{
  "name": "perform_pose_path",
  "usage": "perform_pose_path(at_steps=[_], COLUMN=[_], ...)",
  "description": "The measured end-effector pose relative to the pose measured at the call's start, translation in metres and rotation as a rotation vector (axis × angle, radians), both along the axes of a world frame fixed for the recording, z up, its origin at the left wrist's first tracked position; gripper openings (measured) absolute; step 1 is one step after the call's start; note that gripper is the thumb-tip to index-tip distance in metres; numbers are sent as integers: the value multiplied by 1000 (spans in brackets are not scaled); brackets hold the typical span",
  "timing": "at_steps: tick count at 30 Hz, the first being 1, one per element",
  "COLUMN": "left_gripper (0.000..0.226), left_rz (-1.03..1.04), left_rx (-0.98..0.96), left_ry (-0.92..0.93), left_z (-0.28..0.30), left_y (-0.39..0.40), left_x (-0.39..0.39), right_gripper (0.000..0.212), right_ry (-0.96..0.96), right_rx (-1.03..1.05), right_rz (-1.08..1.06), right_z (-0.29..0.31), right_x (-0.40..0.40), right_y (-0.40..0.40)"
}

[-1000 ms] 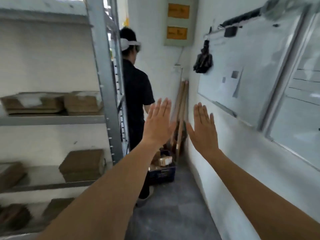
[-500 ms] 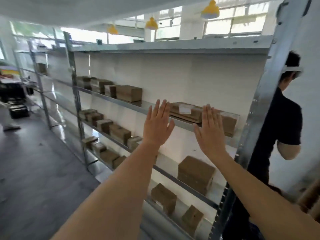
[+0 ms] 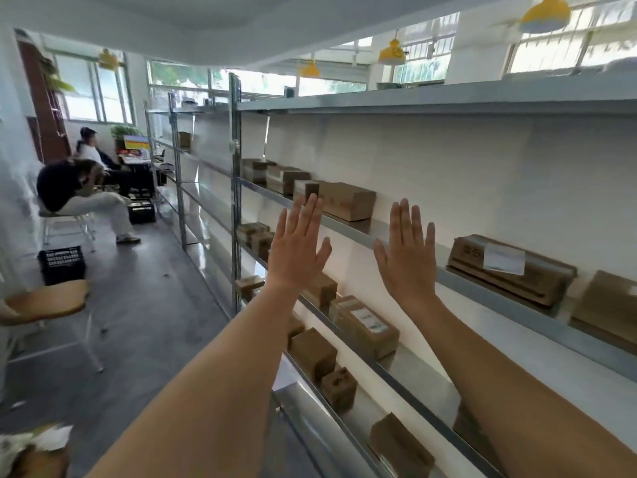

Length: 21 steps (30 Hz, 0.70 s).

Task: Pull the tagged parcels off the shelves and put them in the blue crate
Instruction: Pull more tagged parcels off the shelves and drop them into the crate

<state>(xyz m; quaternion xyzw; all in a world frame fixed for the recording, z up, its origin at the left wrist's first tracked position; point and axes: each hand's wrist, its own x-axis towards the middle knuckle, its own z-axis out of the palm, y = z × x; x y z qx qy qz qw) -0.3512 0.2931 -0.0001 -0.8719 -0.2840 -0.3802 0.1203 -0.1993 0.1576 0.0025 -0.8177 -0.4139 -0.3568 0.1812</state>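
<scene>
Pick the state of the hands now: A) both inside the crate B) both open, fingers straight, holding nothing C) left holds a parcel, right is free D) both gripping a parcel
B: the left hand and right hand are raised flat before the shelves, fingers straight, touching no parcel.

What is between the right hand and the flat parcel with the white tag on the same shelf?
Head view: only bare shelf edge lies between the right hand and the tagged flat parcel.

The rightmost parcel (image 3: 610, 310) is cut off by the edge.

Brown parcels (image 3: 346, 200), grey shelves (image 3: 448, 98), yellow lamps (image 3: 392, 53)
</scene>
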Motion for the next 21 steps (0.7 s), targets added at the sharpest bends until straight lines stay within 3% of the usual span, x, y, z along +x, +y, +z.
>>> perform_pose_path(at_steps=[11, 21], left_gripper=[69, 68], left_rz=[84, 20], left_rx=[-2, 18], left_ry=[13, 39], left_z=[5, 14], left_y=[118, 223], left_x=[81, 177], right_gripper=[73, 71], right_ry=[-85, -119], right_rx=[-37, -59], right_rz=[79, 63], right_z=[17, 21], right_x=[89, 176], right_y=[127, 222])
